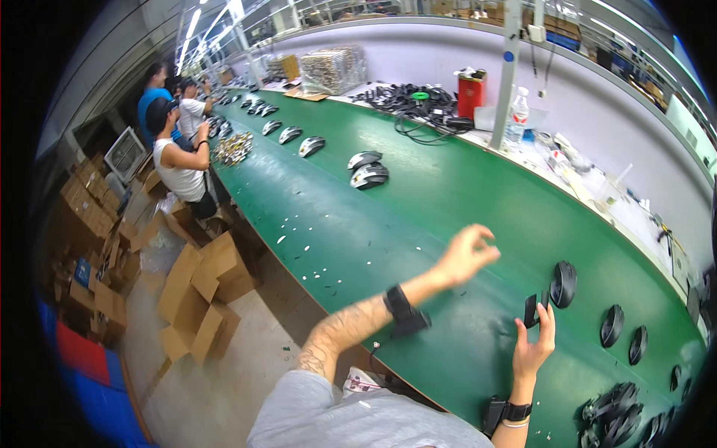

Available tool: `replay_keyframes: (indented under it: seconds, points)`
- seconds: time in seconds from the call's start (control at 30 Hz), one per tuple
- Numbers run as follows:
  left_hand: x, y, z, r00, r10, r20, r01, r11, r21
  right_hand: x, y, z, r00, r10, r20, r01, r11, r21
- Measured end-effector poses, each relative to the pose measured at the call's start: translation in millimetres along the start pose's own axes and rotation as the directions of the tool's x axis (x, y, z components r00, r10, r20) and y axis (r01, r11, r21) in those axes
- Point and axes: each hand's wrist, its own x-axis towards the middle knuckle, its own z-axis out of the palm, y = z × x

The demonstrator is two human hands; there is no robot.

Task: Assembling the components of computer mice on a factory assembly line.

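My left hand (464, 257) hovers over the green work surface (448, 164), slightly blurred. Its thumb and fingers are bent but apart, and I see nothing between them. Lower right, my right hand (535, 345) is raised, with its thumb and fingers closed on a small black plastic part (531, 311). The part's exact kind cannot be made out. Just beyond that hand rests a black computer mouse (564, 284), not touched. Two more black mice, one nearer (612, 325) and one further right (638, 345), lie to its right.
A pile of black mouse parts (612, 414) sits at lower right. White-and-black mice (370, 175) line the far belt. A bottle (517, 116), red box (470, 93) and tangled cables (418, 104) stand along the back ledge. Cardboard boxes (202, 299) cover the left floor; co-workers (175, 142) stand beyond.
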Motion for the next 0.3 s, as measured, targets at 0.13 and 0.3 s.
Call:
replay_keyframes:
  seconds: [0.13,0.3]
  points:
    - [80.1,-63.7,-94.3,0.898,0.278,-0.340,0.031,0.732,0.681,5.4,2.5,-3.4,0.994,0.010,-0.111,-0.014,0.999,-0.036]
    - [117.1,-105.9,-193.7,0.687,-0.031,-0.726,0.709,0.249,0.660,5.9,8.1,-3.6,0.993,0.057,-0.103,-0.060,0.998,-0.025]
